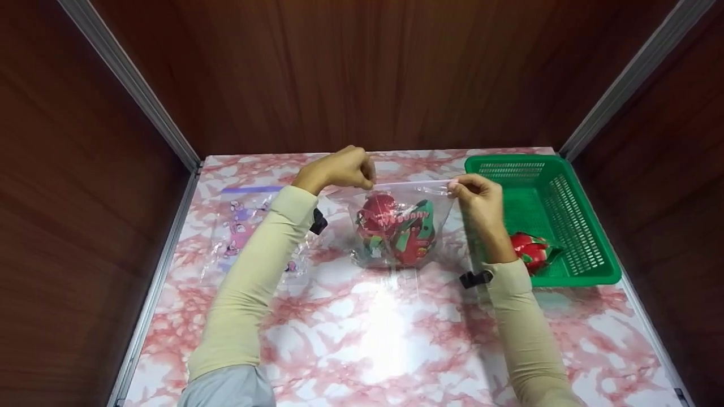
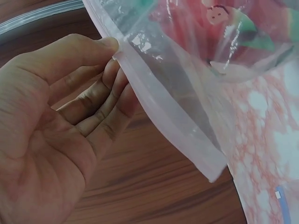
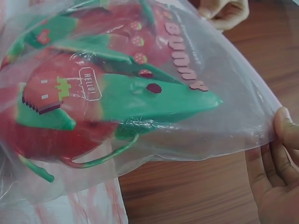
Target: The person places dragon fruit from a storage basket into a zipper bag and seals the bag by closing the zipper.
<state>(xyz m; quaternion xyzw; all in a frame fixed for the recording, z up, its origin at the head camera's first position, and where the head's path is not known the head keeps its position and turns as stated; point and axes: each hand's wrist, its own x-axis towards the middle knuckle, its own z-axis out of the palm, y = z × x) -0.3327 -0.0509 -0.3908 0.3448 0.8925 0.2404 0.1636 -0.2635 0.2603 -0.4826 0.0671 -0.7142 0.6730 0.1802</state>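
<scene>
A clear zip bag [image 1: 447, 206] with a pink top strip and printed letters hangs between my two hands over the table. Inside it are red and green dragon fruits [image 3: 65, 135]. My left hand [image 1: 345, 167] pinches the zip strip [image 2: 159, 114] between thumb and fingers, toward its left end. At the strip's right end, my right hand [image 1: 481, 200] pinches the corner between thumb and fingertips. The right wrist view shows the left hand [image 3: 226, 13] at the far side of the same edge.
A green plastic basket [image 1: 608, 271] stands at the right, with one dragon fruit [image 1: 530, 251] in it. A second printed zip bag [image 1: 240, 226] with a purple strip lies flat at the left, partly behind my left sleeve. Wooden panels [image 1: 362, 73] enclose the marbled table [image 1: 339, 350].
</scene>
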